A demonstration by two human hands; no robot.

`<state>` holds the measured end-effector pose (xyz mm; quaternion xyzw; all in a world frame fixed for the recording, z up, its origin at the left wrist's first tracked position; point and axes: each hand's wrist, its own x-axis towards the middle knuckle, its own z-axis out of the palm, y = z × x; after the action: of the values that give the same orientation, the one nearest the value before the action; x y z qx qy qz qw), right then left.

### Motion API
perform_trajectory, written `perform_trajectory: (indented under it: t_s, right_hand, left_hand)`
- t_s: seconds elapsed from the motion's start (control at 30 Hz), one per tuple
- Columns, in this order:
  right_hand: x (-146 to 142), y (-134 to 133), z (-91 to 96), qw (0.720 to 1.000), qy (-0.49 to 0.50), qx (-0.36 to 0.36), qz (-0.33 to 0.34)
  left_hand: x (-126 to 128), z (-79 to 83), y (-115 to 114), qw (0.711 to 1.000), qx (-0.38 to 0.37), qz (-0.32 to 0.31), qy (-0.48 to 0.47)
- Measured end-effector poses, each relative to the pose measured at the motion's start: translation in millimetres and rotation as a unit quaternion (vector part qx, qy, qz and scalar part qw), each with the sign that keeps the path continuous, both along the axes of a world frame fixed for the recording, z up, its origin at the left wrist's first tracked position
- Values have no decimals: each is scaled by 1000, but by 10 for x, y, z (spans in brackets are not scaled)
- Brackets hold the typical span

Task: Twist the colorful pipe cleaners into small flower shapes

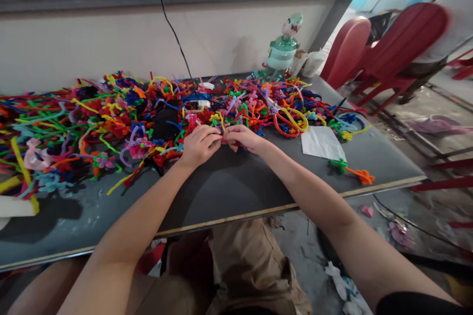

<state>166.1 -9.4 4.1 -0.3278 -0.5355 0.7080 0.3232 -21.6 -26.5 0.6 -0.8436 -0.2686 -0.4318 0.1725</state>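
My left hand and my right hand meet above the near edge of the pile, fingertips almost touching. Both have their fingers curled and pinched. Between them is a pipe cleaner, mostly covered by the fingers; only a small pinkish bit shows. Right behind the hands spreads a tangled heap of colourful pipe cleaners, some bent into flowers. Scissors with orange and yellow handles lie on the heap to the right of my right hand.
A white paper sheet and a green-and-orange pipe-cleaner flower lie on the dark table at right. A green bottle and cups stand at the back. A black cable hangs down. Red chairs and a seated person are beyond.
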Motion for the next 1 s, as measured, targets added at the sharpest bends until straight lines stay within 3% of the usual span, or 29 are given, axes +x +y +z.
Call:
perform_trajectory:
  t_s: [0.27, 0.43, 0.57, 0.63, 1.0]
  right_hand:
    - [45, 10, 7, 997, 23, -20, 64]
    - [81, 36, -3, 999, 26, -19, 21]
    - [126, 48, 2, 999, 11, -37, 37]
    - [141, 41, 11, 997, -7, -39, 63]
    - [172, 61, -9, 993, 3, -37, 113]
  left_hand:
    - [-26, 23, -83, 993, 42, -33, 101]
    - [-68, 30, 51, 992, -116, -37, 34]
    - [-124, 31, 183, 947, -302, -113, -7]
    - [-147, 32, 210, 924, -353, -146, -11]
    - [-136, 132, 159, 917, -370, -146, 15]
